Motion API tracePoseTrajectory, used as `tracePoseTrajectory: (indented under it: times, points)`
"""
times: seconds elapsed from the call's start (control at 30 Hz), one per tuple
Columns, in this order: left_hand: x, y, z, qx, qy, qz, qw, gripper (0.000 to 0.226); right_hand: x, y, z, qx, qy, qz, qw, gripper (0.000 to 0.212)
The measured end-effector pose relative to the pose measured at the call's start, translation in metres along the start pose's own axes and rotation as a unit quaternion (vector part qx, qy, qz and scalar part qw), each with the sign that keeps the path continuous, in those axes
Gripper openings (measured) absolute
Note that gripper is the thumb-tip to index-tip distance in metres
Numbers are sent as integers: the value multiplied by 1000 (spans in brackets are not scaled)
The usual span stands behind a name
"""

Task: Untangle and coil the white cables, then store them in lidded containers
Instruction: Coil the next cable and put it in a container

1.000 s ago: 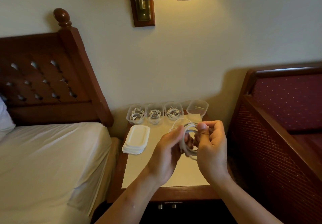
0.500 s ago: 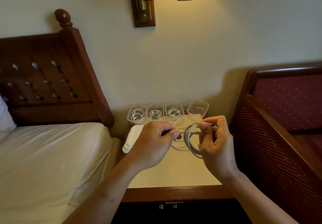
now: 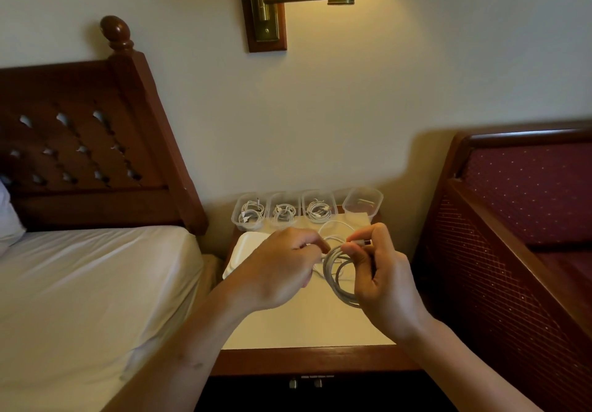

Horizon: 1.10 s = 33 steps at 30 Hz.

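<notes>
White cable (image 3: 330, 274), wound in several loops, hangs above the desk (image 3: 307, 325) from the right hand (image 3: 384, 280). Its thumb and forefinger pinch the plug end, and the other fingers curl at the coil. The left hand (image 3: 282, 267), fingers curled, pinches the loose strand just beside it. Four clear containers (image 3: 238, 223) line the desk's back edge; three hold one coiled cable each. One stack of lids (image 3: 243, 248) lies at the left.
</notes>
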<state>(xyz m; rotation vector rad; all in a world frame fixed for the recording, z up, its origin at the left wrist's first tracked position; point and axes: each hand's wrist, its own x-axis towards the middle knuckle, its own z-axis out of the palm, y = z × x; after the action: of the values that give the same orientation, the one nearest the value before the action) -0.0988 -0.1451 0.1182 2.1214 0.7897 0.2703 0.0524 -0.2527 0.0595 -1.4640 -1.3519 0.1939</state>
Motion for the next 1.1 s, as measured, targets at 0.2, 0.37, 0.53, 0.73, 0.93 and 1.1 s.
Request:
tracePoseTrajectory:
  times: [0.2, 0.37, 0.53, 0.73, 0.93, 1.1]
  points:
    - [5, 0, 5, -64, -44, 61, 995, 29, 3, -3, -2, 25, -5, -29, 999, 26]
    - [0, -1, 26, -335, -22, 60, 940, 20, 4, -8, 0, 61, 73, -28, 995, 16]
    - [0, 4, 44, -429, 38, 39, 902, 32, 2, -14, 6, 85, 112, -16, 990, 3]
    - [6, 18, 52, -384, 96, 34, 918, 40, 3, -28, 11, 114, 115, 45, 986, 19]
    - [4, 10, 46, -348, 66, 1, 935, 39, 9, -17, 1, 83, 135, 79, 984, 12]
    - [1, 13, 46, -326, 60, 21, 943, 39, 23, -17, -11, 130, 108, 93, 981, 15]
